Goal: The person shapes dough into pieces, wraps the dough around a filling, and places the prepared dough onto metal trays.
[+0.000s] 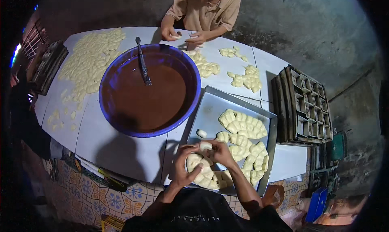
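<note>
A shallow metal tray (pixel 208 106) lies in front of me with several clumps of pale dough pieces (pixel 243 124) in it. One small dough piece (pixel 201 133) rests alone on its bare left part. Over the tray's near left corner, my left hand (pixel 185 167) curls, thumb bent, around the edge of a dough clump (pixel 206 175). My right hand (pixel 221 154) is closed beside it, and the fingers of both meet at a small dough piece (pixel 205 145). Some fingertips are hidden behind the hands.
A large blue basin (pixel 104 106) of smooth brown filling stands left, with a dark-handled utensil (pixel 142 64) in it. More dough pieces (pixel 91 57) cover the far left of the white table (pixel 121 151). Stacked baking moulds (pixel 310 104) stand right. Opposite, a co-worker (pixel 206 9) handles dough.
</note>
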{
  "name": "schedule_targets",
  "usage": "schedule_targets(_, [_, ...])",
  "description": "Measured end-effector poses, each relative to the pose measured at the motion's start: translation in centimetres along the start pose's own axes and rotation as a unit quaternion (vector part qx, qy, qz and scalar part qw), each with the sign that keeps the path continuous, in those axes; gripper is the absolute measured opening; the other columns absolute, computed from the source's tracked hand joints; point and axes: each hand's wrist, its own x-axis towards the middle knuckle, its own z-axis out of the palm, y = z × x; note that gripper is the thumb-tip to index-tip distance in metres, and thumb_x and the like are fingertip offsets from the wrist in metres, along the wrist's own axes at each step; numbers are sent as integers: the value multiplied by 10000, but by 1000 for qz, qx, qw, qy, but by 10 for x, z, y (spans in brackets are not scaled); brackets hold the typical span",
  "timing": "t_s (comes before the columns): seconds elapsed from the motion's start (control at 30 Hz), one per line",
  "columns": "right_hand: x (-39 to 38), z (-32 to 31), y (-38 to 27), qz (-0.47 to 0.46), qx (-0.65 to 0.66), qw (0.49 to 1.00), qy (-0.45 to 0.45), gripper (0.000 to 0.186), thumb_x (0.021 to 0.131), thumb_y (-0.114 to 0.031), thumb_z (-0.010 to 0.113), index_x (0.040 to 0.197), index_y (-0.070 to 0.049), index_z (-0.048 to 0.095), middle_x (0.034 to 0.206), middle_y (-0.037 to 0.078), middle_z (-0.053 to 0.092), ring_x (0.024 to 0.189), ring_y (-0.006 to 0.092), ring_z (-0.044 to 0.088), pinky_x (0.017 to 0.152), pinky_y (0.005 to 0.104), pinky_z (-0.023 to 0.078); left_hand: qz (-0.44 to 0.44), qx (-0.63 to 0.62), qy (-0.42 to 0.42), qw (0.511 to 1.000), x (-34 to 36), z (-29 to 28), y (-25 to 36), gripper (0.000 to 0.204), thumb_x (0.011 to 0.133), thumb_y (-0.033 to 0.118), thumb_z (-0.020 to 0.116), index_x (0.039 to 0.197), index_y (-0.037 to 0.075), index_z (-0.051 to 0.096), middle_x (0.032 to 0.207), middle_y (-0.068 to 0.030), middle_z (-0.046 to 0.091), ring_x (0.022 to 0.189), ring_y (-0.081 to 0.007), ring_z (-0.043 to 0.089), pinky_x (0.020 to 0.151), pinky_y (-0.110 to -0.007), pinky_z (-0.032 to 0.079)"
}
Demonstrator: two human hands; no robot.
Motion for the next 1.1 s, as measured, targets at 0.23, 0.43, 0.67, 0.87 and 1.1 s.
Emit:
schedule_targets(0.23, [93,-15,34,1,24,993,114,620,625,174,328,1168,74,611,1254,167,601,1183,264,561,1045,316,394,-131,-52,73,987,-2,-25,-16,260,826,-53,570,1084,-28,582,1073,-119,599,1030,-199,602,910,-320,468])
schedule_targets(0.43, [84,-22,20,21,-205,977,49,597,614,100,398,1173,54,603,1134,186,631,1068,290,612,988,337,437,-176,-51,167,969,-10,-41,-33,153,868,-40,554,1010,-37,610,931,-87,639,911,-156,630,859,-291,489])
schedule_targets(0.67, [27,-8,23,-251,-402,879,-43,419,668,-32,645,1086,-58,659,1128,102,610,1075,341,562,839,373,486,-182,-46,137,973,-8,-29,-30,149,878,-58,532,1003,-32,609,900,-70,644,882,-148,631,849,-285,493])
schedule_targets(0.87, [8,-6,6,-193,-246,950,0,286,695,52,633,936,-64,530,948,142,510,870,352,546,758,422,456,-157,-32,53,986,-9,-22,-20,159,910,-45,534,1053,-30,602,923,-67,645,900,-137,620,823,-262,482])
schedule_targets(1.1, [-33,-5,-68,-249,50,953,167,237,843,-49,677,1071,-11,626,1165,106,524,1118,186,518,863,305,471,-65,-93,-35,993,-2,8,7,439,940,156,601,1328,-20,498,1253,-148,565,1179,-214,533,951,-320,442])
